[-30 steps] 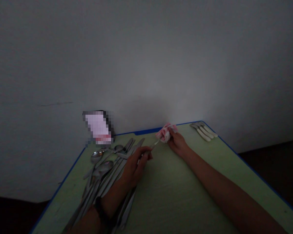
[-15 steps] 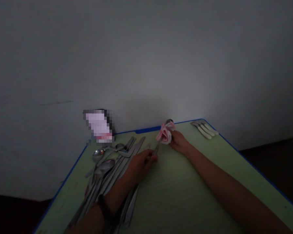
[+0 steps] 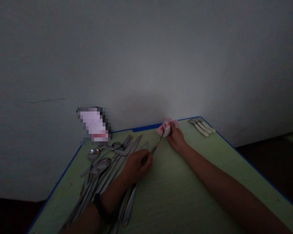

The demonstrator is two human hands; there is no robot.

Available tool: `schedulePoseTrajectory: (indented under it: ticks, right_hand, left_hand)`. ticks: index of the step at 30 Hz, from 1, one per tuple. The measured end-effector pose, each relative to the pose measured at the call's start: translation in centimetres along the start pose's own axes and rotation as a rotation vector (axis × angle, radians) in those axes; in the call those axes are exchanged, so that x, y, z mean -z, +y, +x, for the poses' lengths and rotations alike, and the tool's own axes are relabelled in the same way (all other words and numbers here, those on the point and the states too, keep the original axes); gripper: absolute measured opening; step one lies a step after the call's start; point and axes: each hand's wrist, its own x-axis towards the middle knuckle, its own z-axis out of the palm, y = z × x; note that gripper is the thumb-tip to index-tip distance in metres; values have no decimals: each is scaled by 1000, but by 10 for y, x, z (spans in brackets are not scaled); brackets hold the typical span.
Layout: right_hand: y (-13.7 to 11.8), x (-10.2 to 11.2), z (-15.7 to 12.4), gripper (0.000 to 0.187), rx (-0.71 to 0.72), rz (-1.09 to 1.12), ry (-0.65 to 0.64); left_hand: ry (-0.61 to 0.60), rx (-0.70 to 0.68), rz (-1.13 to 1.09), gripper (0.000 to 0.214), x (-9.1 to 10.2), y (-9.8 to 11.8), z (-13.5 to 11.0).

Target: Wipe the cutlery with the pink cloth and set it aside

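My left hand [image 3: 138,164] is closed around the handle of a metal spoon [image 3: 158,142], which slants up and to the right. The spoon's far end is wrapped in a pink and white cloth [image 3: 164,127], so its bowl is hidden now. The fingers of my right hand [image 3: 177,138] pinch that cloth over the spoon near the table's back edge. Under and beside my left forearm lie several metal knives [image 3: 129,208] and spoons [image 3: 104,164], with forks [image 3: 127,143] at the pile's far end.
A pale green table [image 3: 185,191] with a blue edge stands against a grey wall [image 3: 146,58]. At its back left leans a blurred-out phone-like device [image 3: 94,123]. White-handled forks [image 3: 200,127] lie in the back right corner.
The cloth has shifted over the spoon's end, covering the rounded bowl that showed before, and more of the shaft is bare. The whole view has shifted slightly.
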Motion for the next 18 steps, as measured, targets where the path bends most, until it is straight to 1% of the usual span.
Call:
schedulePoseTrajectory:
  ticks: [3, 6, 9, 12, 15, 18]
  right_hand:
    - [-2, 0, -2, 19, -58, -49, -94]
    - [-7, 0, -5, 22, -153, -90, -207]
    - [-12, 0, -9, 22, -258, -144, -289]
    - [-14, 0, -12, 18, -305, -169, -317]
    - [-14, -2, -15, 16, -317, -169, -312]
    - [-11, -6, -14, 18, -222, -140, -242]
  left_hand:
    - [-72, -44, 2, 24, 0, 0, -3]
    - [-148, -64, 18, 25, 1, 3, -3]
    - [-176, -54, 21, 25, 2, 7, -3]
    - [-156, -37, 13, 25, 3, 7, -2]
    - [-83, 8, -5, 23, 4, 4, -2]
    - [-20, 67, -58, 26, 6, 1, -2]
